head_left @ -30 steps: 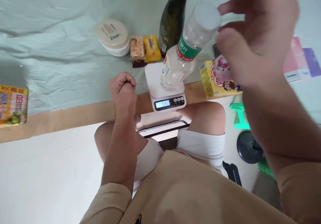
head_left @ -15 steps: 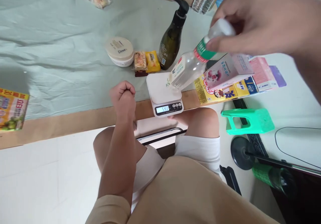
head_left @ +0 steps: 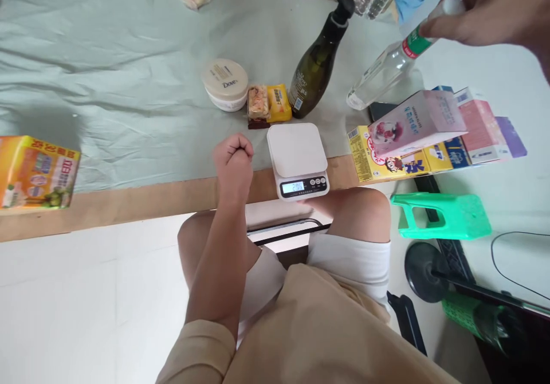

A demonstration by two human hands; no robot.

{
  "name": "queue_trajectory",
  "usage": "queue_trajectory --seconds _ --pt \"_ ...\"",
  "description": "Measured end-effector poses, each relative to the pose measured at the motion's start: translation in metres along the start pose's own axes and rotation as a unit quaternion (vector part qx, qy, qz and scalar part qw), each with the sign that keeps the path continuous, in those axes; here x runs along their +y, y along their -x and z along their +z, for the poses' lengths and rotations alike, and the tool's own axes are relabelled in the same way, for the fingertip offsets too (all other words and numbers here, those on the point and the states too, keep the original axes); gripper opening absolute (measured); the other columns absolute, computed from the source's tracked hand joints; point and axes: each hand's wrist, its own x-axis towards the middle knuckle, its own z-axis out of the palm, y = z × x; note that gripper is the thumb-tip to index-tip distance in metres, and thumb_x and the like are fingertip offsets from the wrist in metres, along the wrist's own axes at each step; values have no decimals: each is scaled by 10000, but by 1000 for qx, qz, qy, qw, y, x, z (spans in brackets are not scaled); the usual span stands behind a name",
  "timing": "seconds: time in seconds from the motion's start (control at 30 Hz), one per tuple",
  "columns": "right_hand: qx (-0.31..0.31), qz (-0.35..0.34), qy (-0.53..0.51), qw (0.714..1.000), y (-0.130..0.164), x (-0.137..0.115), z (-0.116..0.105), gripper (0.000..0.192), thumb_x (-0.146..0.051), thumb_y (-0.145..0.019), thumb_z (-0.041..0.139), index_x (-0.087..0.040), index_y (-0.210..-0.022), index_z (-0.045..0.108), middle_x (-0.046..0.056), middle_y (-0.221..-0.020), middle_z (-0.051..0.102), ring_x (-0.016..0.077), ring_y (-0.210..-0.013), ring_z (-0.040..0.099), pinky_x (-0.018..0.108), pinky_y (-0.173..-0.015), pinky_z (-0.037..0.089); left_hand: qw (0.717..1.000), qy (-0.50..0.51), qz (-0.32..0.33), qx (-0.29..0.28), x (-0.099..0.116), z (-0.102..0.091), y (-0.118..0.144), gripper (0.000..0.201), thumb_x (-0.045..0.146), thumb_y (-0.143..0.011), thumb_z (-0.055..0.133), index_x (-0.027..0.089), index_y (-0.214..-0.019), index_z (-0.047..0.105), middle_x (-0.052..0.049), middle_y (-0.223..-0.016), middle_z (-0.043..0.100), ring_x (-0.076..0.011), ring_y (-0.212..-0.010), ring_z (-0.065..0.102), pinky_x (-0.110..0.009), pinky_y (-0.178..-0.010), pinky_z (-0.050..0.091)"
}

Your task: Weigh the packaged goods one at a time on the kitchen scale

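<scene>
My right hand (head_left: 490,8) grips the white cap end of a clear plastic bottle (head_left: 389,66) with a green and red label, held tilted in the air above the far right of the table. My left hand (head_left: 234,160) is a closed fist resting at the wooden table edge, just left of a small white kitchen scale (head_left: 298,152). The scale's platform is bare and its display is lit.
Behind the scale stand a dark pump bottle (head_left: 318,63), a white Dove jar (head_left: 225,83) and small snack packets (head_left: 270,102). Stacked cartons (head_left: 425,132) lie at right, an orange box (head_left: 36,172) at left. A green stool (head_left: 442,216) is on the floor.
My right hand took hold of the bottle on the scale, lifted it off and carried it up and to the right. The scale's reading changed. My left fist stayed put.
</scene>
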Motion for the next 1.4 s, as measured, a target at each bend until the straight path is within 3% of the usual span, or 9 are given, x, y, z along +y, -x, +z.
queue_trajectory --seconds 0.07,0.27,0.5,0.63,0.73,0.83,0.97,1.13,1.4 --pt "-65 34 160 984 7 -14 10 414 -556 -891 729 -167 -1034 714 53 -1528 686 440 -1575 501 670 -1218 450 1000 -2 -4 -4 -1 -3 1 214 -10 -585 451 174 -486 497 23 -469 390 -92 -483 324 -241 -522 238" --pt "-119 37 182 975 5 -7 25 606 -514 -993 700 -182 -1494 622 225 -1631 569 479 -1594 478 704 -1236 478 1000 -9 0 -6 0 -9 0 192 8 -555 436 178 -501 507 20 -466 390 -94 -482 316 -245 -508 226" --pt "-143 183 60 971 -10 -3 30 316 -345 -685 889 -144 -719 648 18 -1437 739 313 -1532 572 568 -1300 379 1000 -9 5 0 -2 -2 -3 172 26 -574 463 172 -497 512 21 -463 391 -77 -464 313 -253 -498 220" --pt "-27 42 19 999 24 -20 20 189 -245 -758 846 -193 -838 682 -95 -1568 645 300 -1670 380 622 -1361 242 1000 -8 0 2 -2 -2 -2 151 47 -576 486 174 -496 504 22 -466 385 -78 -470 306 -253 -494 222" --pt "75 -122 -75 987 69 -40 24 335 -148 -887 660 -251 -1202 711 -78 -1478 679 254 -1498 560 534 -1281 400 1000 -8 6 -2 -2 -5 0 131 64 -568 487 175 -499 500 19 -476 383 -79 -479 307 -250 -498 229" --pt "161 -198 -228 940 107 -64 53 471 -94 -817 633 -204 -1274 649 59 -1354 696 247 -1248 669 525 -1108 548 1000 -16 4 -2 -2 -5 2 121 72 -566 483 176 -508 503 16 -486 384 -80 -482 310 -246 -490 213" --pt "205 -132 -369 897 114 -93 114 557 -148 -791 669 -257 -1307 490 103 -1402 616 239 -1276 612 516 -1114 544 999 -44 -8 -7 -4 -3 6 132 59 -569 471 176 -516 503 17 -490 387 -80 -477 311 -243 -484 194" --pt "94 2 -498 862 82 -109 176 745 -153 -778 707 -296 -1393 312 115 -1607 448 218 -1420 516 548 -1260 437 997 -77 -6 -21 -6 0 8 136 60 -534 452 182 -502 503 18 -478 366 -90 -479 302 -249 -489 183" --pt "-5 -12 -552 834 61 -110 229 868 -286 -736 823 -355 -1412 283 -6 -1431 647 158 -1145 658 435 -1130 564 991 -125 25 -39 -6 3 4 128 81 -562 464 190 -523 517 14 -494 366 -104 -499 319 -268 -501 198"
